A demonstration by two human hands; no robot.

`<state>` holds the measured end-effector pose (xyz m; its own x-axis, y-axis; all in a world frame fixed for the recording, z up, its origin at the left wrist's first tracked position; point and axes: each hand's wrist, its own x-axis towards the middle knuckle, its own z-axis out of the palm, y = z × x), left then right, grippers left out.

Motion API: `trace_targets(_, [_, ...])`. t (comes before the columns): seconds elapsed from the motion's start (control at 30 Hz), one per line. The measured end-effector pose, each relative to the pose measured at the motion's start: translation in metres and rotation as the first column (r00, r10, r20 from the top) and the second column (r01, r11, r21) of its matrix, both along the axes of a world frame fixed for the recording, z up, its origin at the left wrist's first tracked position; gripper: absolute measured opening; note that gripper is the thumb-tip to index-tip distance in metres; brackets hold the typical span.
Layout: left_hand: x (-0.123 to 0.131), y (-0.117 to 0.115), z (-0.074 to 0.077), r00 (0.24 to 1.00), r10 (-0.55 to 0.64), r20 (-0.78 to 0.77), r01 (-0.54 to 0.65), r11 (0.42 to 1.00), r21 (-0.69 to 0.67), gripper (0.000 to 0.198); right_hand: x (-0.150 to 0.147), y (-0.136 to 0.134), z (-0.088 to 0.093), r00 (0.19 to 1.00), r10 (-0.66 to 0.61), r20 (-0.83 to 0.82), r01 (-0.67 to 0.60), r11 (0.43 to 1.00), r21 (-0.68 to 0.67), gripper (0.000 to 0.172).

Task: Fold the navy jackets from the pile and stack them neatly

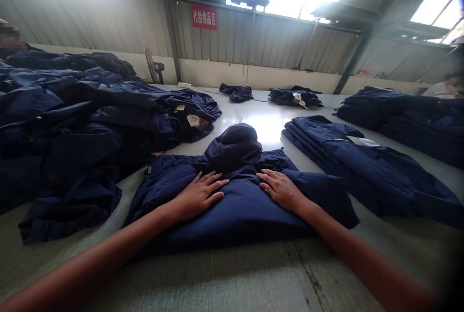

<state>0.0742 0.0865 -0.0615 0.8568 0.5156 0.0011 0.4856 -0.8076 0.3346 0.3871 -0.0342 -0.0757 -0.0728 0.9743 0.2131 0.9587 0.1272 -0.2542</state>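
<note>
A navy hooded jacket (239, 205) lies folded across the table in front of me, its hood (234, 145) bunched at the far side. My left hand (199, 193) rests flat on the left part of the jacket, fingers spread and pointing toward the hood. On the right part, my right hand (281, 187) also lies flat, palm down, with its fingers apart. Neither hand grips the fabric. A small pale tag shows on the jacket's left edge.
Loose navy garments (72, 128) are heaped on the left. A stack of folded jackets (344, 157) stands at right, with another pile (406, 113) behind it. Two small garment bundles (237, 93) lie farther back on the pale table (232, 278). People are partly visible at both sides.
</note>
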Motion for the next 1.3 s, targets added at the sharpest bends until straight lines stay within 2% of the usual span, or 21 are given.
trace_targets(0.07, [0.0, 0.0, 0.001, 1.0, 0.0, 0.001, 0.0, 1.0, 0.008, 0.05, 0.0, -0.003, 0.003, 1.0, 0.0, -0.011, 0.001, 1.0, 0.014, 0.044])
trace_targets(0.23, [-0.001, -0.004, 0.007, 1.0, -0.004, 0.025, 0.004, 1.0, -0.011, 0.051, -0.003, -0.023, 0.021, 0.999, 0.036, -0.017, -0.033, 0.988, 0.15, 0.036])
trace_targets(0.3, [-0.003, -0.007, 0.019, 0.998, -0.016, 0.066, 0.017, 1.0, -0.011, 0.049, -0.006, -0.036, 0.032, 0.993, 0.117, -0.024, -0.114, 0.987, 0.111, 0.036])
trace_targets(0.37, [-0.007, -0.012, 0.038, 0.996, -0.016, 0.083, 0.017, 1.0, -0.019, 0.041, -0.011, -0.049, 0.044, 0.971, 0.234, -0.047, -0.233, 0.972, 0.021, 0.038])
trace_targets(0.43, [-0.015, -0.019, 0.059, 0.999, -0.032, 0.041, 0.034, 0.998, -0.048, 0.037, -0.02, -0.059, 0.055, 0.945, 0.319, -0.067, -0.322, 0.946, -0.046, 0.054])
trace_targets(0.5, [-0.025, -0.028, 0.077, 0.995, -0.091, -0.032, 0.088, 0.992, -0.094, 0.039, -0.031, -0.065, 0.06, 0.934, 0.351, -0.063, -0.355, 0.932, -0.079, 0.067])
trace_targets(0.57, [-0.035, -0.037, 0.085, 0.985, -0.141, -0.1, 0.126, 0.982, -0.142, 0.05, -0.04, -0.068, 0.061, 0.931, 0.362, -0.048, -0.365, 0.924, -0.116, 0.07])
trace_targets(0.7, [-0.043, -0.048, 0.081, 0.958, -0.13, -0.254, 0.092, 0.983, -0.157, 0.08, -0.037, -0.071, 0.056, 0.944, 0.329, -0.025, -0.327, 0.924, -0.2, 0.077])
trace_targets(0.83, [-0.041, -0.056, 0.075, 0.92, -0.119, -0.374, 0.105, 0.993, -0.058, 0.098, -0.014, -0.078, 0.056, 0.974, 0.221, 0.041, -0.198, 0.931, -0.308, 0.101])
trace_targets(0.9, [-0.039, -0.061, 0.075, 0.889, -0.089, -0.45, 0.103, 0.995, 0.007, 0.105, -0.005, -0.081, 0.056, 0.982, 0.175, 0.073, -0.137, 0.922, -0.361, 0.107])
trace_targets(0.97, [-0.038, -0.066, 0.076, 0.864, -0.064, -0.499, 0.106, 0.993, 0.056, 0.11, 0.001, -0.082, 0.054, 0.981, 0.181, 0.076, -0.138, 0.912, -0.387, 0.107])
trace_targets(1.03, [-0.039, -0.069, 0.074, 0.859, -0.062, -0.509, 0.121, 0.989, 0.084, 0.107, 0.001, -0.082, 0.051, 0.974, 0.215, 0.076, -0.174, 0.915, -0.364, 0.103])
trace_targets(1.13, [-0.04, -0.066, 0.07, 0.871, -0.081, -0.484, 0.15, 0.983, 0.105, 0.095, -0.003, -0.077, 0.052, 0.962, 0.245, 0.121, -0.209, 0.945, -0.254, 0.094])
trace_targets(1.3, [-0.042, -0.052, 0.064, 0.933, -0.084, -0.35, 0.152, 0.973, 0.171, 0.066, -0.01, -0.066, 0.06, 0.943, 0.252, 0.215, -0.246, 0.968, -0.055, 0.056])
